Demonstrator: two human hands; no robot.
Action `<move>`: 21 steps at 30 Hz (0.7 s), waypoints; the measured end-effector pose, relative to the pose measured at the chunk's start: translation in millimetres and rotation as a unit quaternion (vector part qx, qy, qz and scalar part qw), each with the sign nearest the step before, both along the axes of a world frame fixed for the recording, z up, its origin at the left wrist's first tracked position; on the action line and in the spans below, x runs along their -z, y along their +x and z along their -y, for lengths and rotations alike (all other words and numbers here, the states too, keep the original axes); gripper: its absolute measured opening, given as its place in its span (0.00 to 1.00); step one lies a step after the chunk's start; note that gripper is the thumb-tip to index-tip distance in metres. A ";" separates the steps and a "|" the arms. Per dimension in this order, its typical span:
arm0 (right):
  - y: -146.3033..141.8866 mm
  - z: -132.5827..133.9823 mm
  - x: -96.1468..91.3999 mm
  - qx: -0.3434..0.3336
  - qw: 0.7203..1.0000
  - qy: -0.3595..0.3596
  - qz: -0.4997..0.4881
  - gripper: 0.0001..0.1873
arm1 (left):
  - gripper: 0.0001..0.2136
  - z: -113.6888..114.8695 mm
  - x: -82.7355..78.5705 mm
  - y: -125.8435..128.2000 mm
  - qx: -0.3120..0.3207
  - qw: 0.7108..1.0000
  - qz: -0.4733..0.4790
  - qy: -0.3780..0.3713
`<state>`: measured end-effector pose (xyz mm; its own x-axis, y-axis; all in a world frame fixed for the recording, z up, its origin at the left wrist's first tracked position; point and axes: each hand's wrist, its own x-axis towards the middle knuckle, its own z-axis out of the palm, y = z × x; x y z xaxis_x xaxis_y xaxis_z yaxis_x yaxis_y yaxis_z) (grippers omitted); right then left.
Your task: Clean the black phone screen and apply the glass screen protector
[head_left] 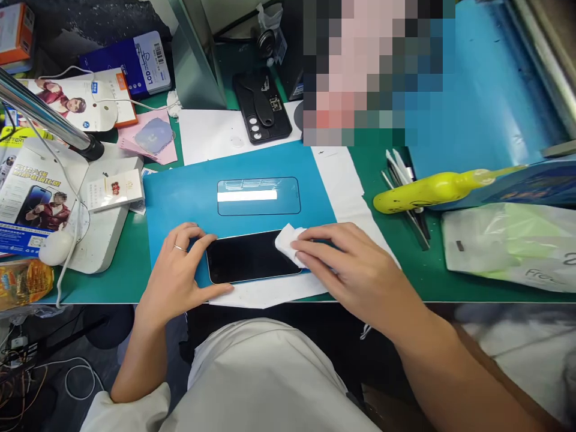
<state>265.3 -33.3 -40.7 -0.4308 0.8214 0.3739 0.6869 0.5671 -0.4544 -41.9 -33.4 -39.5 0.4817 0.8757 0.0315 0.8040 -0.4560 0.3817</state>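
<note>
A smartphone [247, 258] with a dark screen lies face up at the front of a blue mat [180, 198]. My left hand [177, 270] braces its left end, thumb on the near edge and fingers at the far corner. In my right hand [355, 264] a folded white wipe [288, 243] is pinched between thumb and fingers, pressed on the right end of the screen. Beyond the phone, a clear screen protector [258, 207] with a black border and a white strip lies flat on the mat. White paper [265, 296] shows under the phone's near side.
To the right are a yellow squeeze bottle [423, 191], several thin tools [398, 168] and a plastic-wrapped packet [508, 246]. A black phone case [262, 108] lies at the back. Boxes and a lamp post [49, 114] crowd the left. The table's front edge runs close to my body.
</note>
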 end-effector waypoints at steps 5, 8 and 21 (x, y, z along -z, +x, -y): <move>-5.7 3.0 12.6 -0.005 1.000 0.004 0.003 0.15 | 0.34 -0.9 1.8 0.4 0.006 1.000 0.002 -0.002; -8.2 2.5 12.6 -0.016 1.000 0.019 0.008 0.14 | 0.34 -1.1 1.7 -0.1 0.008 1.000 0.000 0.001; -11.0 13.9 7.1 0.019 0.998 0.014 0.050 0.17 | 0.33 -5.6 1.5 0.1 0.009 1.000 0.002 0.013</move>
